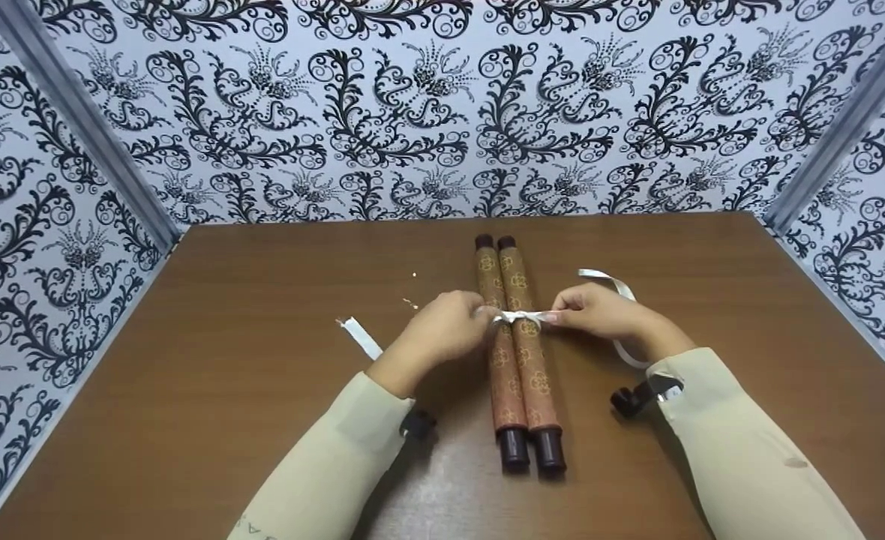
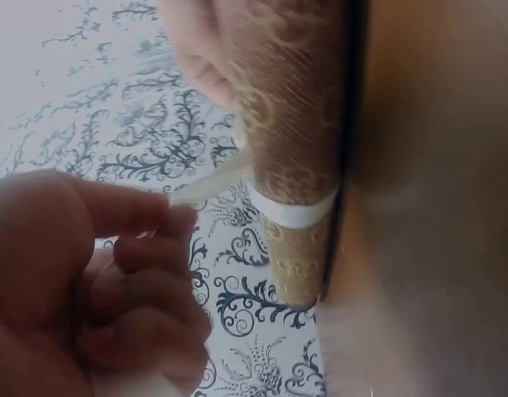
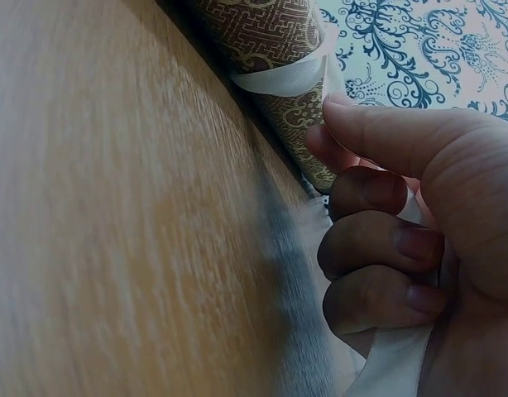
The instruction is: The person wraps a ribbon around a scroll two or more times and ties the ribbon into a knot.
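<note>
Two rolled scrolls, the left one [image 1: 505, 367] and the right one [image 1: 538, 379], lie side by side on the table, with gold-patterned brown cloth and dark end knobs. A white ribbon [image 1: 525, 316] goes round them near the middle, crossed on top. My left hand [image 1: 450, 322] pinches one ribbon end at the left, drawn taut in the left wrist view, where the ribbon band [image 2: 294, 213] circles the roll. From the right, my right hand [image 1: 600, 311] pinches the other end between thumb and forefinger. Its curled fingers [image 3: 386, 244] hold the ribbon's tail [image 3: 395, 360] against the palm.
The ribbon's loose left end [image 1: 360, 337] rests on the wooden table [image 1: 262, 300], frayed at its tip. On the right, a ribbon loop [image 1: 615, 281] curves behind the hand. Small light scraps [image 1: 410, 303] lie left of the scrolls. Patterned walls [image 1: 427, 112] enclose the table.
</note>
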Demonstrator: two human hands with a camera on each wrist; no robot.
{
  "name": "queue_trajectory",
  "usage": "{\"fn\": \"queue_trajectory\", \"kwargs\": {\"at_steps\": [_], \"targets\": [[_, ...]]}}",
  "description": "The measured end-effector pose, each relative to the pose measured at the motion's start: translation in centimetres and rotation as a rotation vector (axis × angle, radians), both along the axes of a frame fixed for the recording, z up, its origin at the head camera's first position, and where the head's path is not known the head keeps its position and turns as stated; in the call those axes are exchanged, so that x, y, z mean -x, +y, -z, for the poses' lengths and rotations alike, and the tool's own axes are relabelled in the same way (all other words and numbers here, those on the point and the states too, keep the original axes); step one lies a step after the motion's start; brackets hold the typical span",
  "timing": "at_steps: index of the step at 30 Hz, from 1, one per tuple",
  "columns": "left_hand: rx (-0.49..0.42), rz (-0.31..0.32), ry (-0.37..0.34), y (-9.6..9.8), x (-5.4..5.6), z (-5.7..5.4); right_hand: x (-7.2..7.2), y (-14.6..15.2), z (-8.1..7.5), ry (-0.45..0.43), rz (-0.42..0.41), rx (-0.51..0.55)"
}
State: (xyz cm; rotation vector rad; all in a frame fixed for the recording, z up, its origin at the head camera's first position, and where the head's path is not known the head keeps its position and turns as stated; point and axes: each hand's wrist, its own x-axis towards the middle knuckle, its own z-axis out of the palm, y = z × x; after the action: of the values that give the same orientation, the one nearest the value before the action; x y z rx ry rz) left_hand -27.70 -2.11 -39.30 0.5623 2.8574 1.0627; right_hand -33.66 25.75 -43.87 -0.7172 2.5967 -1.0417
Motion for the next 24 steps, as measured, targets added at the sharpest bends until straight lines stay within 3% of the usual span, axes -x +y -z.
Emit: {"fn": "queue_trajectory", "kwargs": {"at_steps": [3, 6, 15, 19, 24], "targets": [[-0.196, 0.074, -0.097, 0.2, -0.1, -0.1, 0.1, 0.0, 0.1, 0.003, -0.001, -0.003], [-0.399, 0.087, -0.173, 0.5, -0.1, -0.1, 0.2, 0.0, 0.2, 0.010, -0.004, -0.008], [-0.889, -0.013, -0.321, 1.7, 0.3, 0.4, 0.1, 0.0, 0.0, -0.015, 0.010, -0.002], [-0.993, -0.073, -0.338, 2.0, 0.5, 0.9, 0.1, -0.1, 0.1, -0.003, -0.006, 0.002], [-1.015, -0.105, -0.278, 2.0, 0.6, 1.4, 0.1, -0.1, 0.1, -0.003, -0.002, -0.018]]}}
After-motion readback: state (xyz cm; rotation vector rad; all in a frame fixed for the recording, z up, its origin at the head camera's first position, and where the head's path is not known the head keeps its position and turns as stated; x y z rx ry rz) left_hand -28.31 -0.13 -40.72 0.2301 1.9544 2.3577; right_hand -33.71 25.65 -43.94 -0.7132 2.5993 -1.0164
